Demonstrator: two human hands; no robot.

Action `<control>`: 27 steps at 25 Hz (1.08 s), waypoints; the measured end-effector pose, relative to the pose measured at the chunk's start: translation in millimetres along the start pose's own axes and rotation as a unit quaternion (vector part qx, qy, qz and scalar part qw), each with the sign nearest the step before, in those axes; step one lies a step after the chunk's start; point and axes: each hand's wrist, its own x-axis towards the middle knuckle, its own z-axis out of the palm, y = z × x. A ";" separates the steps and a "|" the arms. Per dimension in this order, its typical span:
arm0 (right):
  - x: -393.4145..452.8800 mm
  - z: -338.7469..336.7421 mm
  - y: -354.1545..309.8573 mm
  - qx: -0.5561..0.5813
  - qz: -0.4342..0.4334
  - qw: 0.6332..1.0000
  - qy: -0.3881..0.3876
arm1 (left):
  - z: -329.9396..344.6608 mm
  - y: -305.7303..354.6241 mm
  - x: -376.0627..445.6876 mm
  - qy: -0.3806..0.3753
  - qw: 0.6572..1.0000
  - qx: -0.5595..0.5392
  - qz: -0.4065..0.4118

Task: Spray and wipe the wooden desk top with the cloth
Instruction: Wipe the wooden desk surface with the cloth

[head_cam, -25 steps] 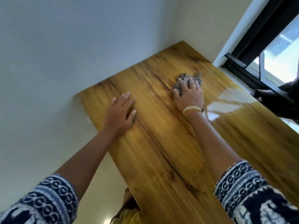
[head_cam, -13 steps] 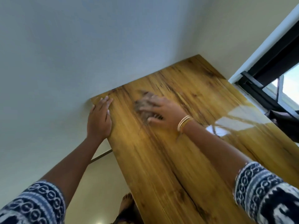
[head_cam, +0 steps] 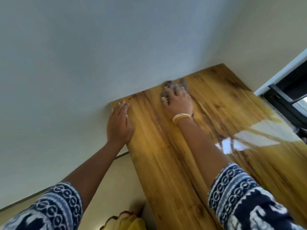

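The wall point(head_cam: 83, 55) fills most of the view, pale and bare, and the wooden worktop point(head_cam: 207, 146) butts against it, its long axis running from about five o'clock up to twelve. A glossy patch of window light lies at three o'clock, beside the dark window frame point(head_cam: 285, 95). The left hand point(head_cam: 118, 122) lies flat with straight fingers on the worktop's left edge near the far corner, holding nothing, seemingly as a brace. The right hand point(head_cam: 178, 101), bangles point(head_cam: 181, 117) at the wrist, presses the cloth point(head_cam: 174, 84) down under spread fingers; the cloth is blurred, bunched at the fingertips and touching or just short of the wall line. It is plainly the right hand's job. I'd judge the far edge reached, so the unwiped length lies back toward five o'clock, along the grain. No spray bottle is visible.
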 end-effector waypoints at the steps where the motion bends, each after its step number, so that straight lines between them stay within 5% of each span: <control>1: -5.1 4.1 -27.5 0.002 -0.053 0.998 -0.016 | -2.1 1.8 -1.9 0.005 1.000 0.009 -0.005; 8: -22.4 14.3 -114.2 -0.044 -0.274 0.960 -0.035 | -51.6 -50.6 -13.7 -0.066 0.971 0.177 0.146; 15: -12.5 12.6 -132.6 -0.095 -0.296 0.950 -0.036 | -76.5 -90.9 -26.0 -0.085 0.949 0.248 0.173; 23: -89.4 3.3 -62.5 0.012 -0.482 0.872 -0.078 | -80.2 -93.3 -23.0 -0.132 0.922 0.299 0.208; 27: -46.0 9.8 -87.5 0.019 -0.445 0.893 -0.059 | -83.6 -92.4 -10.4 -0.156 0.934 0.255 0.197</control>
